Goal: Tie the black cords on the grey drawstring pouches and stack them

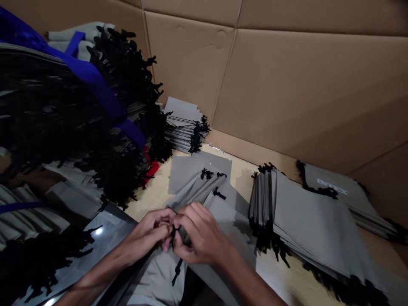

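Observation:
My left hand (154, 231) and my right hand (202, 233) meet at the front of the table, fingers pinched together. Between them is a black cord (175, 229), seen only in part behind the fingers. A knotted black cord end (177, 272) hangs below my hands. Just beyond lie grey drawstring bags (194, 187) with knotted black cord ends. Another grey bag (228, 212) lies flat beside my right hand, its black knot near the top edge. Which bag the held cord belongs to is partly hidden by my hands.
At the right stand a stack of grey bags (315, 229) and a printed bag pile (334, 182). A smaller stack (183, 127) sits at the back. Large black-corded bundles with a blue strap (92, 85) crowd the left. Cardboard walls (302, 85) enclose the far side.

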Available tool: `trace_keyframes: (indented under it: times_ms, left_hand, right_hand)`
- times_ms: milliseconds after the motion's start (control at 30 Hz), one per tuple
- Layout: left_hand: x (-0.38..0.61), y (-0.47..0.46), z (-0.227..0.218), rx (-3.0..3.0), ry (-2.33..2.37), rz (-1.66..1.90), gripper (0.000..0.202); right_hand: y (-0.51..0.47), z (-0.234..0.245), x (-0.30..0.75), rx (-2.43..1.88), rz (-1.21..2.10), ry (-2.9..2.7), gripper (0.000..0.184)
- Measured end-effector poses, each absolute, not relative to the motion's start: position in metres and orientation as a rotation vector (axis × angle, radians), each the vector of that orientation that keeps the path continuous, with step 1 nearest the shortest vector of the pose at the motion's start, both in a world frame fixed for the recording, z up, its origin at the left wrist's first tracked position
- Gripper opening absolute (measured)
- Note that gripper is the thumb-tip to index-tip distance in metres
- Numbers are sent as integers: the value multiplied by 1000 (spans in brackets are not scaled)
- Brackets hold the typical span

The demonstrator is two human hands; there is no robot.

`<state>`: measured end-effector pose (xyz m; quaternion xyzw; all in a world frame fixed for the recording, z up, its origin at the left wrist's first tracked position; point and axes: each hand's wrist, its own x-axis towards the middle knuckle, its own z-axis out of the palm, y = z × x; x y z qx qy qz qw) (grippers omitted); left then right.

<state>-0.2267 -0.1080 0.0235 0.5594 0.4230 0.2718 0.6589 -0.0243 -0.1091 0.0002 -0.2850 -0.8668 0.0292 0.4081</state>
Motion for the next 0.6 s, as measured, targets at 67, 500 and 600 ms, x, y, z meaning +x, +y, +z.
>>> trace_keyframes:
  times_ms: [67,500,600]
  left_hand:
    - [-225,-109,21,1194,963,666,18]
    - [-239,-100,45,1695,1082,638,11]
    - [-242,-98,46,1806,1077,615,10]
  right_hand:
    - [-108,2,-23,-696,3,-2206,27]
    - [-112,11,-13,-770,207,-2140,21]
    - [-112,10,-12,-763,217,-2161,21]
